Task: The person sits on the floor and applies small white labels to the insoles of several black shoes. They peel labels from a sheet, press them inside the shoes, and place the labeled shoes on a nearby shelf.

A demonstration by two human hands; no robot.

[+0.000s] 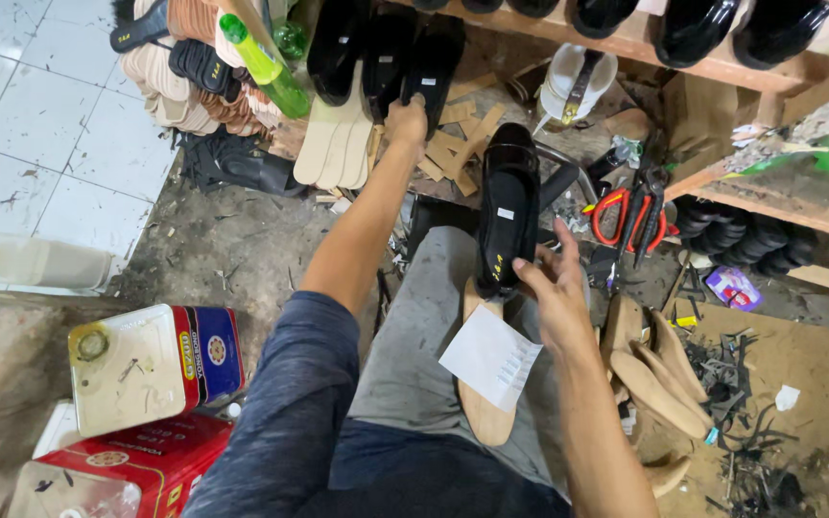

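My left hand [408, 119] reaches far forward and touches a black shoe upper [431, 69] leaning among others at the back; whether it grips is unclear. My right hand [556, 288] holds a black shoe [508, 206] on a wooden last [485, 408] that rests on my grey-clad knee. A white slip of paper [491, 357] lies against the last under that hand.
A green bottle [266, 67] and stacked tan insoles [338, 139] stand near my left hand. Red-handled scissors [626, 219] lie right of the shoe. Wooden lasts [654, 369] and scraps cover the right. Glue tins [151, 364] sit at my left; a shelf [722, 67] holds black shoes.
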